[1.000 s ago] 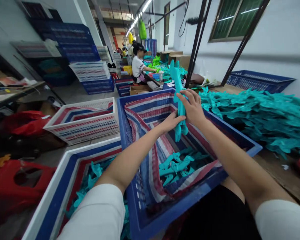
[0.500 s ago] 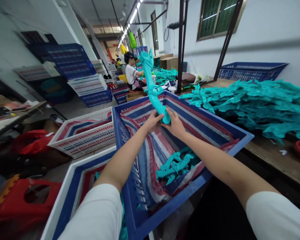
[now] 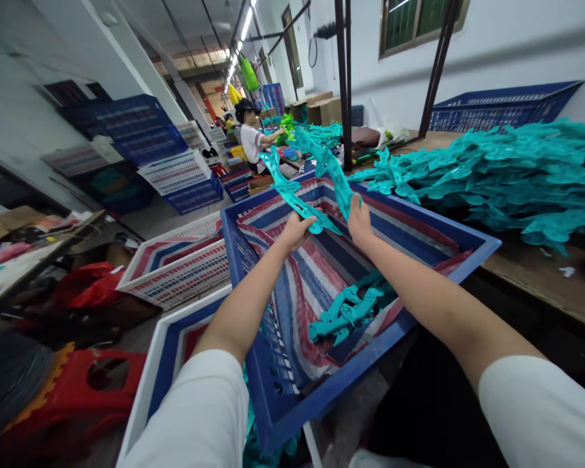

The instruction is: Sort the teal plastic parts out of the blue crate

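My left hand [image 3: 296, 233] is closed round the lower end of a long teal plastic half-shell [image 3: 287, 190], which slants up and away to the left. In my right hand [image 3: 359, 220] is another teal plastic half-shell [image 3: 335, 179], also tilted up and leftward. The two pieces are apart, and the left one shows holes along its length. Both hands are above a blue plastic crate [image 3: 375, 375] lined with a red, white and blue striped sheet [image 3: 285, 318]. Several teal plastic parts [image 3: 348, 311] lie on the sheet near the crate's front.
A big heap of teal parts [image 3: 507, 172] covers the bench [image 3: 526, 276] on the right. White crates [image 3: 175, 276] stand left of the blue one, and a red stool [image 3: 97, 383] is at lower left. Farther off, another person [image 3: 251, 140] sits at the bench.
The single teal piece held between both hands is now two separate halves, one in each hand. My hands have moved apart, and the view has shifted slightly.
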Motion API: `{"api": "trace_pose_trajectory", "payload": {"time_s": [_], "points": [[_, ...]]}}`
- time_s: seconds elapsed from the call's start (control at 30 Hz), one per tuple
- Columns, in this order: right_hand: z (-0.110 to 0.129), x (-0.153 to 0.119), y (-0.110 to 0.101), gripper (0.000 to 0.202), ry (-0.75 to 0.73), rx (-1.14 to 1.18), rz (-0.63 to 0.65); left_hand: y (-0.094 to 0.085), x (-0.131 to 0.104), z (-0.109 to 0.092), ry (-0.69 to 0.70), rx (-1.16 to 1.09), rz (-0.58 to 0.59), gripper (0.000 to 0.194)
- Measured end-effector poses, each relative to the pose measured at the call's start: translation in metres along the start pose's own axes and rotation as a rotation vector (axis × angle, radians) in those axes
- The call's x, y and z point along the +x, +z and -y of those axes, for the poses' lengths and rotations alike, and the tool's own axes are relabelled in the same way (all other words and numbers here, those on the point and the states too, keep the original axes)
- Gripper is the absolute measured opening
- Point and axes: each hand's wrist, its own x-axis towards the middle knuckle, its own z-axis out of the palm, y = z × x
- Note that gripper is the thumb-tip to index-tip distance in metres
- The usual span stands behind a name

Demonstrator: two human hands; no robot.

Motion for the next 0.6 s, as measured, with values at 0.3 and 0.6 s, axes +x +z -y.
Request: {"api": "trace_pose_trajectory", "payload": {"time_s": [0.3, 0.6], "points": [[0.028, 0.021, -0.013, 0.043, 0.191, 0.121, -0.219, -0.002, 0.007, -0.042, 0.431, -0.028, -0.449, 0.065], [0.052, 0.016, -0.002, 0.062, -0.084, 0.132, -0.270, 0.060, -0.031, 0.008, 0.097, 0.027, 0.074, 0.104]]}}
